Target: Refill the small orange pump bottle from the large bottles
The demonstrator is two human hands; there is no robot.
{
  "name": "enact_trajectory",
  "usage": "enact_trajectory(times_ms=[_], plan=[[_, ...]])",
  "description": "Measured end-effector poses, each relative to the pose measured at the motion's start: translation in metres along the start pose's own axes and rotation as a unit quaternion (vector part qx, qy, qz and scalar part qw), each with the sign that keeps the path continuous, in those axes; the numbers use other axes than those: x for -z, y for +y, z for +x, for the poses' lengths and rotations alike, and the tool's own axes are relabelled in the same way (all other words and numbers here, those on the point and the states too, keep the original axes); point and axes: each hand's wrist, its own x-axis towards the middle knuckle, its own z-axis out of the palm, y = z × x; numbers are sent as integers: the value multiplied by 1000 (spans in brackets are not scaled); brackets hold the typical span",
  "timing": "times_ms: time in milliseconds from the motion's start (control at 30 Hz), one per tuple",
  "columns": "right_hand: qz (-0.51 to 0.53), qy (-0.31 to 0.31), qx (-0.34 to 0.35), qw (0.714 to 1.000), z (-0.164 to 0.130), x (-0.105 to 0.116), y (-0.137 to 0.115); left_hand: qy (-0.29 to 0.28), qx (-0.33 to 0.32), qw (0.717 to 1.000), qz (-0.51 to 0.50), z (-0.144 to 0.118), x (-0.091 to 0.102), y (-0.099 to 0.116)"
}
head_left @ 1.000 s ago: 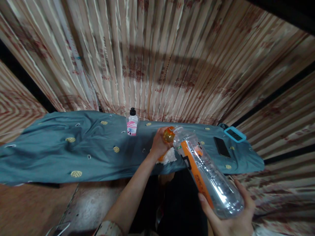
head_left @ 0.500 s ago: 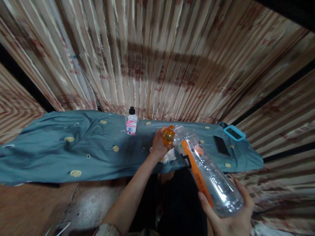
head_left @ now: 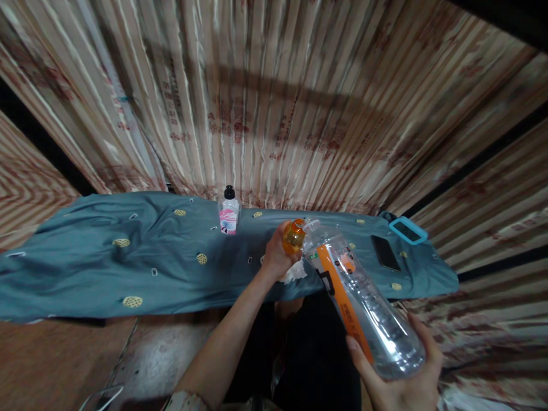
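Observation:
My left hand [head_left: 276, 254] is closed around a small amber bottle [head_left: 293, 237] above the middle of the cloth. In my right hand [head_left: 398, 371] lies the base of a large clear plastic bottle [head_left: 363, 297] with an orange label. The large bottle tilts, its mouth up and to the left, right beside the amber bottle's neck; whether the two mouths touch I cannot tell. Any liquid in the large bottle is hard to make out. A crumpled white tissue [head_left: 295, 271] lies on the cloth just below my left hand, partly hidden by it.
A blue-green patterned cloth [head_left: 171, 285] covers the narrow table. On it stands a clear bottle with a black cap and pink label [head_left: 229, 214]. To the right lie a black phone [head_left: 386, 253] and a light-blue framed device [head_left: 408, 230]. A pleated curtain [head_left: 265, 114] hangs close behind.
Almost nothing differs. Both hands keep their holds, and the large bottle has shifted very slightly.

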Motion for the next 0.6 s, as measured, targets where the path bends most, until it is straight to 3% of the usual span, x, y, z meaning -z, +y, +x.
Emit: enact_trajectory(times_ms=[133, 300, 500, 600], plan=[[1, -8, 42, 999, 4, 1, 10, -3, 18, 1000, 6, -1, -2, 0], [5, -4, -10, 1000, 5, 1, 6, 8, 45, 999, 12, -3, -4, -1], [29, -9, 35, 999, 7, 2, 8, 13, 53, 998, 11, -3, -5, 0], [12, -7, 10, 1000, 7, 2, 2, 16, 56, 998, 3, -2, -6, 0]])
